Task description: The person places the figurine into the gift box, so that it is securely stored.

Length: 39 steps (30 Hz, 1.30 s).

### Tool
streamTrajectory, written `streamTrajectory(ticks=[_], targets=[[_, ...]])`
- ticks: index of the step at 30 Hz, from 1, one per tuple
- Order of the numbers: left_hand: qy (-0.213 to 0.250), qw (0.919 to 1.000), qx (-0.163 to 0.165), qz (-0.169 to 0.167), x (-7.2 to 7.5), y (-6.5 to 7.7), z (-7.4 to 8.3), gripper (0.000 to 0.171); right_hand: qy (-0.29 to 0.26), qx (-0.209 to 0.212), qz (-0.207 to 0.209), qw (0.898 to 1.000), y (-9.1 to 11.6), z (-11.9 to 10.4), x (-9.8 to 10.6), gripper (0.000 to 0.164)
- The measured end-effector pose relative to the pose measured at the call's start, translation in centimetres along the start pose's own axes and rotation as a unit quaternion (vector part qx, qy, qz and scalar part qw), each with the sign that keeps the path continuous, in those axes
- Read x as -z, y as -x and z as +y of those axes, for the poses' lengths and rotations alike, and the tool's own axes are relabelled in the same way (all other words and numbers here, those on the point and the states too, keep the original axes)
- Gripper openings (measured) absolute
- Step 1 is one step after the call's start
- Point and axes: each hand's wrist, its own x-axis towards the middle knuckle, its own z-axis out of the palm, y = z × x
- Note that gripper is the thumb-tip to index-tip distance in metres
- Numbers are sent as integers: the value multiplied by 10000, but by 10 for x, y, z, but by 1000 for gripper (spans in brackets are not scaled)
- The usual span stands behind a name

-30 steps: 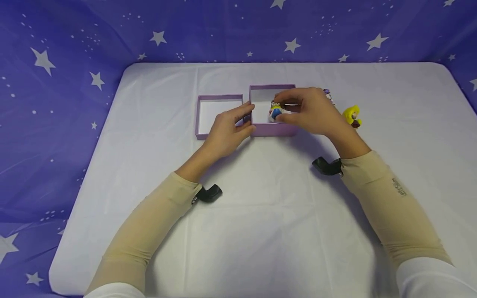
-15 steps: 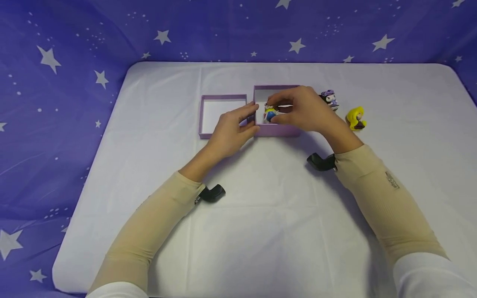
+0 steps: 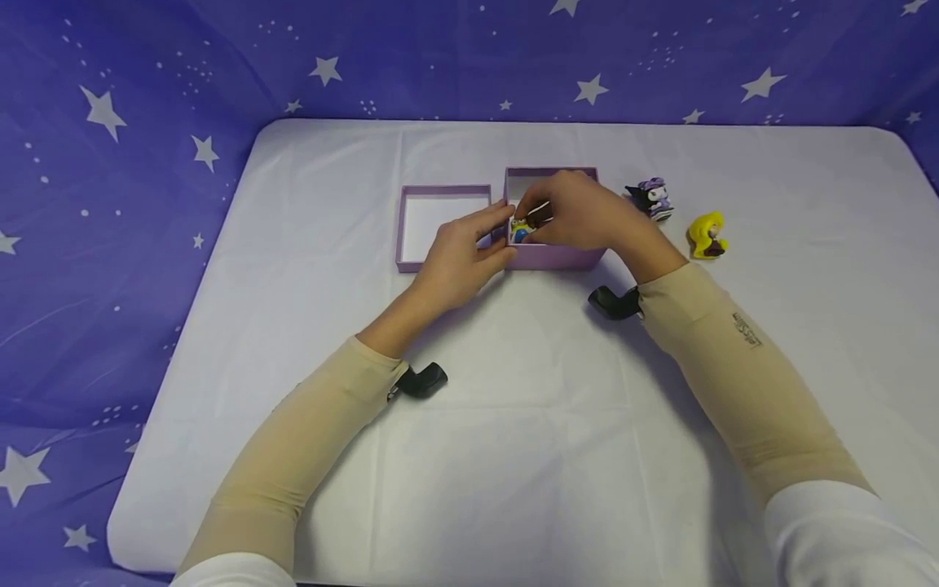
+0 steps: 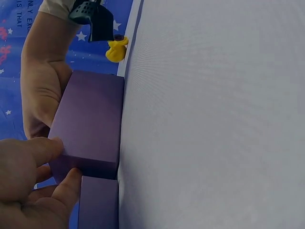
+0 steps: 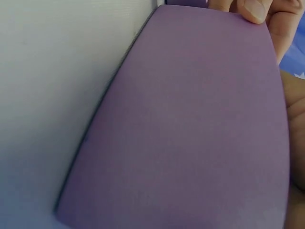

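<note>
In the head view, my right hand [image 3: 575,210] reaches into an open purple box [image 3: 556,258] and pinches a small figurine [image 3: 522,233] in yellow and blue. The figurine is low by the box's left wall, partly hidden by the fingers and the rim. My left hand [image 3: 460,257] holds the front left corner of the same box, thumb and fingers at its edge. The left wrist view shows those fingertips [image 4: 57,144] on the box's corner. The box's front face [image 5: 176,119] fills most of the right wrist view.
A shallow purple box lid [image 3: 399,232] with a white inside lies just left of the box. To the right on the white tablecloth [image 3: 499,456] are a black-and-purple figurine [image 3: 653,200] and a yellow-haired figurine [image 3: 707,235]. A blue star-patterned cloth [image 3: 440,57] stands behind.
My right hand has moved left and down into the box with the figurine. My left hand keeps its place at the corner. The view has shifted slightly.
</note>
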Motion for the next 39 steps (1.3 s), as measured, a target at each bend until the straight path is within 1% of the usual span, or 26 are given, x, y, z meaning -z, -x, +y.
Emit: streamTrajectory(ticks=[4, 9, 12, 16, 19, 23, 25, 30, 35, 39], targets=[[-33, 10000, -41, 7, 0, -1, 3, 48, 113, -88, -121, 9998, -3, -1, 0, 25], [51, 10000, -4, 7, -1, -1, 5, 47, 228, -160, -208, 9994, -7, -2, 0, 24], [28, 10000, -21, 33, -1, 0, 3, 48, 303, -129, -242, 9992, -7, -3, -1, 23], [-32, 10000, -47, 57, -3, -1, 0, 48, 258, -80, -310, 9992, -5, -3, 0, 23], [-60, 10000, -39, 53, -3, 0, -1, 50, 334, 17, -270, 9991, -2, -2, 1, 23], [-93, 9999, -26, 45, -3, 0, -1, 52, 379, 177, -44, 9991, 6, 1, 4, 24], [-90, 9999, -36, 50, -3, 1, -1, 53, 285, 203, 73, 9994, 12, 2, 6, 26], [-7, 10000, -64, 47, -2, 1, 0, 53, -184, 197, 367, 9990, 27, 3, 11, 33], [52, 10000, 48, 11, -2, 2, 2, 53, -627, 136, 703, 9955, 44, 5, 17, 34], [131, 9999, 99, -13, -2, 2, 3, 53, -896, -8, 1164, 9892, 57, 8, 23, 35]])
